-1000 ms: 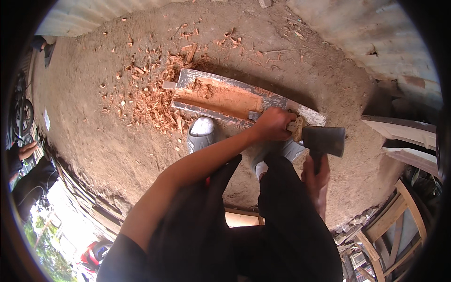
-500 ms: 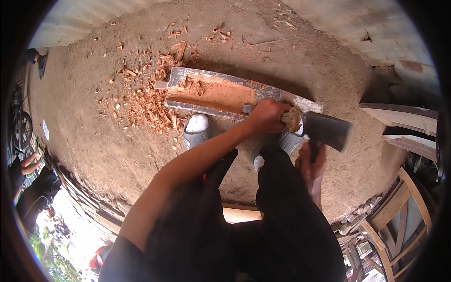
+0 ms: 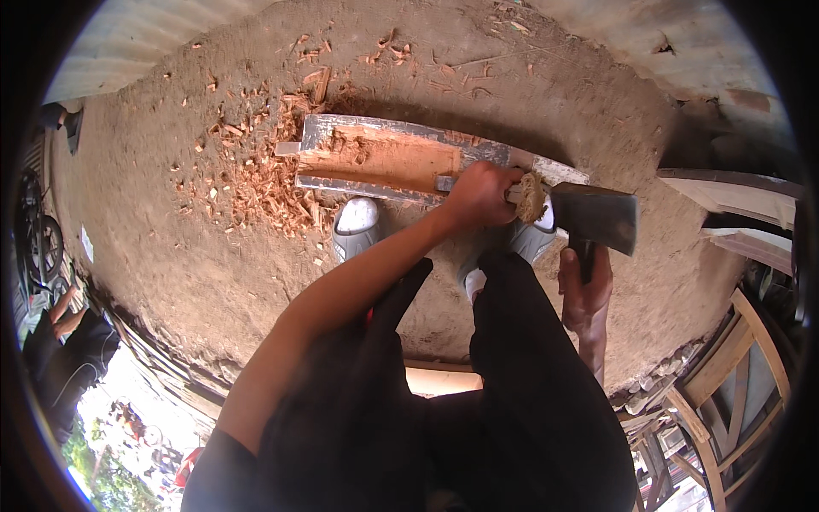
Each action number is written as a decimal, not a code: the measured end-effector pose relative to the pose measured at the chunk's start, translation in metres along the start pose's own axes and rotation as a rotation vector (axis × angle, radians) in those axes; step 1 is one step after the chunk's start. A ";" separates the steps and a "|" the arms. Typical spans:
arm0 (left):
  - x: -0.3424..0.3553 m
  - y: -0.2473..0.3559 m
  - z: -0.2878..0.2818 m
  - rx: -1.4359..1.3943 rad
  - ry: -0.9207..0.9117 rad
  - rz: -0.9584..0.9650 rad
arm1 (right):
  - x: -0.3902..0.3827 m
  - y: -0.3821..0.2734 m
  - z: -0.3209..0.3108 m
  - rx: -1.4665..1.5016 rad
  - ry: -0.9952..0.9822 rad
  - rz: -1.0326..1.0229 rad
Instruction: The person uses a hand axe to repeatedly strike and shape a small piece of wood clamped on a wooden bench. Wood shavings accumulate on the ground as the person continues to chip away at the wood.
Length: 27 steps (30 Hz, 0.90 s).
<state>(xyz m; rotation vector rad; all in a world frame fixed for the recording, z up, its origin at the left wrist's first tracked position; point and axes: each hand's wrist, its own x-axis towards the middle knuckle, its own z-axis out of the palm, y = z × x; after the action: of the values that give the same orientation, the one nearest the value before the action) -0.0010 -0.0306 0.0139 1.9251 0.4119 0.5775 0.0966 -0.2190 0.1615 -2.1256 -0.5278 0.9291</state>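
Note:
My left hand (image 3: pixel 485 194) is closed around the handle of a chisel. The chisel's metal blade (image 3: pixel 445 183) points left over the hollow in a long wooden block (image 3: pixel 384 128), and its frayed handle end (image 3: pixel 531 198) sticks out on the right. My right hand (image 3: pixel 587 286) grips the dark handle of a hatchet (image 3: pixel 595 218). The hatchet's broad grey head is just right of the chisel's handle end; whether they touch I cannot tell. The block has worn dark and white paint outside and bare reddish wood in its recess.
Reddish shavings (image 3: pixel 264 183) lie over the dirt left of the block. My shoes (image 3: pixel 357 229) stand close along its near side. Wooden pieces (image 3: pixel 734 200) and a wooden frame (image 3: pixel 734 375) are at the right. Another person (image 3: pixel 68 350) is at the far left, near a motorcycle wheel (image 3: pixel 53 243).
My right hand and the hatchet have shifted slightly right and are less blurred. The left hand still holds the chisel at about the same spot on the block.

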 end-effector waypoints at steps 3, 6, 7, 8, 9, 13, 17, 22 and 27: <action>0.002 -0.004 0.003 -0.007 -0.025 -0.013 | -0.005 -0.006 0.018 0.029 0.002 0.102; 0.000 -0.007 0.006 -0.005 -0.033 -0.012 | 0.002 -0.012 0.008 0.036 -0.036 0.109; -0.001 -0.005 0.005 -0.002 -0.019 -0.013 | 0.002 -0.019 0.002 0.053 -0.046 0.139; 0.000 -0.003 0.004 0.000 -0.005 -0.014 | -0.001 -0.031 0.004 0.130 0.014 0.149; -0.001 0.000 0.002 0.003 0.010 -0.016 | -0.004 -0.027 0.012 0.161 0.039 0.154; -0.001 -0.007 0.005 -0.004 -0.047 -0.008 | 0.003 -0.010 0.014 0.040 -0.033 0.130; -0.002 -0.003 0.001 0.026 -0.029 -0.013 | -0.002 -0.010 -0.001 0.122 0.039 0.013; 0.000 -0.005 0.004 0.036 -0.079 0.013 | -0.003 0.012 0.018 -0.087 0.046 -0.025; -0.004 0.000 -0.002 0.030 -0.031 -0.027 | -0.002 -0.013 -0.001 0.016 -0.003 0.135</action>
<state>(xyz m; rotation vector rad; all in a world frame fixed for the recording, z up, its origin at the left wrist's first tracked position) -0.0051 -0.0315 0.0137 1.9515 0.4285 0.5259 0.0955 -0.2126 0.1726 -2.1671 -0.3810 1.0082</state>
